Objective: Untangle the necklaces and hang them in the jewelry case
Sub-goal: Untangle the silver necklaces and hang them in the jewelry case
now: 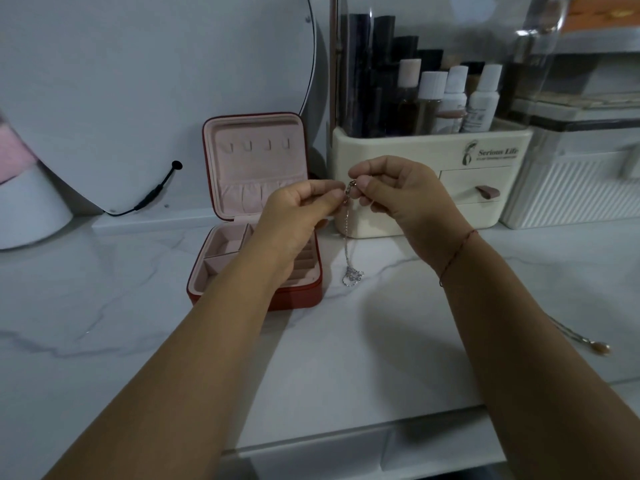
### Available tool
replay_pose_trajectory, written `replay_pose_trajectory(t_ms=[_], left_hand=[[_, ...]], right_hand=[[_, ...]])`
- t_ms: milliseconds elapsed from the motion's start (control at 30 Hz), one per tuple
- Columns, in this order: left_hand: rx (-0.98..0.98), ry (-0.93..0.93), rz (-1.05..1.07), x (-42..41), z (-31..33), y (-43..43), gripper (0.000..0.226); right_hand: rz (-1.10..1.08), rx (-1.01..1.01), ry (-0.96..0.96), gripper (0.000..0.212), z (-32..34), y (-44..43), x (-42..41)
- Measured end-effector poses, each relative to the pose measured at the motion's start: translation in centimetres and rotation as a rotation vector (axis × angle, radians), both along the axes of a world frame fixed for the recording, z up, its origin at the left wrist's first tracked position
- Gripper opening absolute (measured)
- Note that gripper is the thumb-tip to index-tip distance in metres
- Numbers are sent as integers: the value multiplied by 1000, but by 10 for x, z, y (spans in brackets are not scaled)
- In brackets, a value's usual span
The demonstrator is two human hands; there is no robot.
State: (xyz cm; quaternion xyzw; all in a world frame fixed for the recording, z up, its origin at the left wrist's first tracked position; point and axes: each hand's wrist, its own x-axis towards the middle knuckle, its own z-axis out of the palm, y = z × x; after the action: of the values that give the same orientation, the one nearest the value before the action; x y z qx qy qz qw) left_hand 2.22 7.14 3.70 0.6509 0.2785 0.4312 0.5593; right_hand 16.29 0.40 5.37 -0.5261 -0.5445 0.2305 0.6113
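Head view: left hand (pixel 301 206) and right hand (pixel 405 192) each pinch the clasp end of a silver necklace (pixel 351 276) above the marble bench (pixel 104 306). The chain hangs down, and its knotted lower end appears to touch the bench, just right of the open red jewelry case (pixel 298 298). A second necklace (pixel 601 348) lies well apart at the right.

Bare counter (pixel 329 358) before jewelry case (pixel 256 216)
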Motion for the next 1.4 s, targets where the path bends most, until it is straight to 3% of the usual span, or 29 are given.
replay_pose_trajectory(t_ms=[400,734,934,1034,1168,1401], left_hand=[[87,30,31,2,-1,-5,6],[-119,17,-61,2,0,-6,7],[-331,-85,-176,1,3,-4,11],[-429,-149,-194,2,3,-4,11],[-430,-151,-191,2,3,-4,14],[-421,-108,-229,3,2,-5,20]], right_hand=[[70,-35,42,11,0,0,-1],[115,-108,96,4,-1,0,-2],[161,-153,158,31,-1,-1,-2],[157,-156,91,40,-2,-1,-2],[96,-145,-1,42,-2,-1,-5],[51,-123,-41,26,-1,0,-8]])
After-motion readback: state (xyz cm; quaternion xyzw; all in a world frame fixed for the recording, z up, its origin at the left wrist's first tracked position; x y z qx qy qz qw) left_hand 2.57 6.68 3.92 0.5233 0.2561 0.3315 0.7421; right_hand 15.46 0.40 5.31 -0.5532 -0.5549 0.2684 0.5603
